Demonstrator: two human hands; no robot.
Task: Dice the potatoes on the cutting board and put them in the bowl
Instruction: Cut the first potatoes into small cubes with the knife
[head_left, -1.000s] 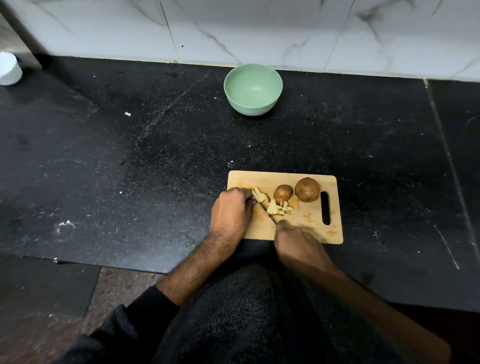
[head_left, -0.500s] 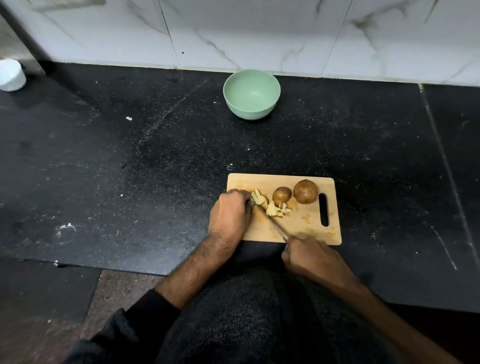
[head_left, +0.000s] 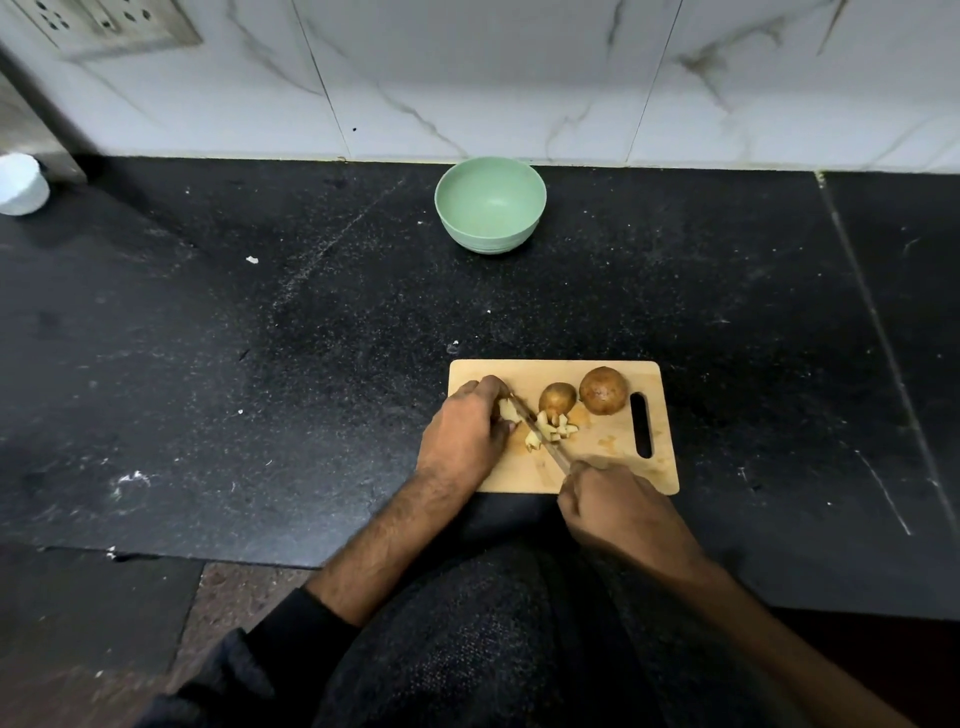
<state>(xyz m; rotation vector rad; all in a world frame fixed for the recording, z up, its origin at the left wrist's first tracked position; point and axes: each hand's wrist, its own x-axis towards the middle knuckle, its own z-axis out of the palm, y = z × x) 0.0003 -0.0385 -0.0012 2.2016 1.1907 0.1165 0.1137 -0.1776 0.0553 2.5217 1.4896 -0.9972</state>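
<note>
A wooden cutting board (head_left: 618, 467) lies on the black counter. On it stand a small brown potato (head_left: 557, 398) and a larger one (head_left: 603, 391), with several pale cut pieces (head_left: 551, 430) in front of the small one. My left hand (head_left: 464, 434) grips a pale potato piece (head_left: 508, 411) at the board's left side. My right hand (head_left: 618, 509) grips the handle of a knife (head_left: 540, 434), whose blade runs diagonally between the held piece and the cut pieces. An empty green bowl (head_left: 490, 204) stands near the wall.
A white cup (head_left: 20, 183) sits at the far left by the wall. A socket plate (head_left: 104, 23) is on the marble wall, top left. The counter's front edge runs below the board, with my dark clothing under it.
My right hand drew back toward me with the knife, then the blade moved forward again beside the held piece. My left hand stayed on the potato piece.
</note>
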